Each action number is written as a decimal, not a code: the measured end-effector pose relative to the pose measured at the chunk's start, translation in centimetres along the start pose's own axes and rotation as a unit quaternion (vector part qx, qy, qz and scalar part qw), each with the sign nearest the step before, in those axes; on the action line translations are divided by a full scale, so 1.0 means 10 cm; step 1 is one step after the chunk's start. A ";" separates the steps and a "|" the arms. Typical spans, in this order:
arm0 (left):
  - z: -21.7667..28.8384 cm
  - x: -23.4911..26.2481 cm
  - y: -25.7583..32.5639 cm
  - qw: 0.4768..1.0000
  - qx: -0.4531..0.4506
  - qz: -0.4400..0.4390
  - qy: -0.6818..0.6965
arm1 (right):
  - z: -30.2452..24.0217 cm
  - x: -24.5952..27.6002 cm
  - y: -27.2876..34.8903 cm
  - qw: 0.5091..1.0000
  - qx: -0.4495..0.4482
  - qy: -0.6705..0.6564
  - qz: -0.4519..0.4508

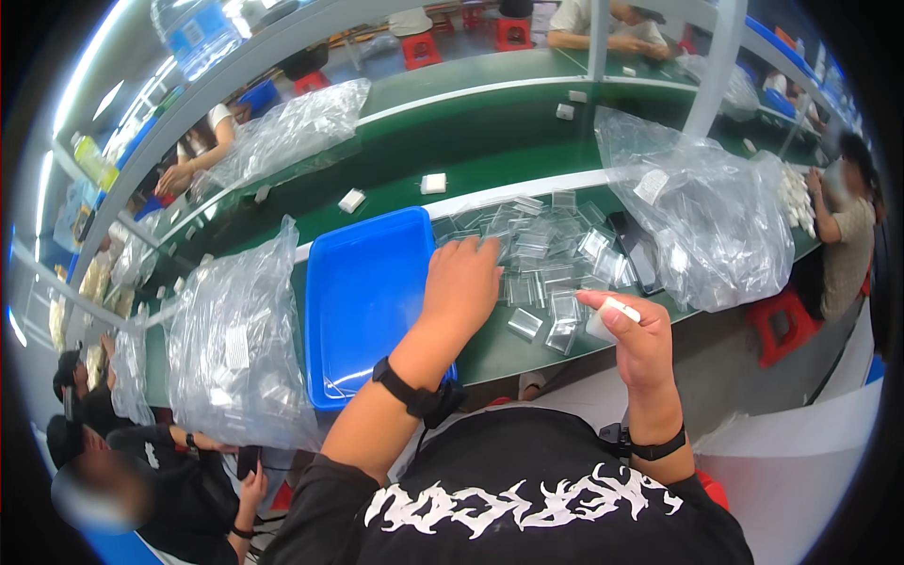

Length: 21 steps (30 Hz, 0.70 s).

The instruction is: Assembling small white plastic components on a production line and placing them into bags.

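My right hand (pixel 642 341) is closed on a small white block (pixel 612 318), pinched between thumb and fingers above the near edge of the table. My left hand (pixel 463 282) reaches over the right rim of a blue tray (pixel 320 282), at the left side of a heap of clear plastic cases (pixel 541 240). Its fingers are bent and close together with the tips turned down, so what they hold, if anything, is hidden. A few loose clear cases (pixel 524 324) lie between my two hands.
A dark phone (pixel 637 252) lies right of the heap, beside a large clear bag (pixel 716 226). Another filled bag (pixel 235 339) stands left of the tray. Small white blocks (pixel 433 184) sit on the green belt (pixel 508 141) beyond. A grey metal post (pixel 720 71) rises behind. Other people sit around.
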<state>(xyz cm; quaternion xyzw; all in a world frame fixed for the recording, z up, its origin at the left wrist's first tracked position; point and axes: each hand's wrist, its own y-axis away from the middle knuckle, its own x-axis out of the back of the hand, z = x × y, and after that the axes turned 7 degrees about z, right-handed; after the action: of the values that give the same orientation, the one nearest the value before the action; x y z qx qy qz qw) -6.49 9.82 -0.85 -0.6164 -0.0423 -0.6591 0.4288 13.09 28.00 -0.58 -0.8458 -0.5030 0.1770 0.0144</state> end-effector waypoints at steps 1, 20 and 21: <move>0.01 0.00 -0.02 0.999 0.002 -0.034 0.019 | -0.02 0.00 0.01 1.000 0.002 0.001 -0.005; 0.04 0.96 1.02 0.641 0.072 -0.181 0.743 | -0.52 -0.75 0.00 0.840 0.378 0.317 -0.225; 0.03 0.98 1.03 0.648 0.080 -0.168 0.739 | -0.52 -0.78 0.03 0.838 0.372 0.323 -0.233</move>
<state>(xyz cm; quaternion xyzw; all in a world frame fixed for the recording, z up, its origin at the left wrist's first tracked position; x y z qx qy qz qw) 1.37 -1.49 2.66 0.1286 0.1336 -0.9509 0.2478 11.57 21.95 6.48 -0.6436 -0.5481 0.0588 0.5310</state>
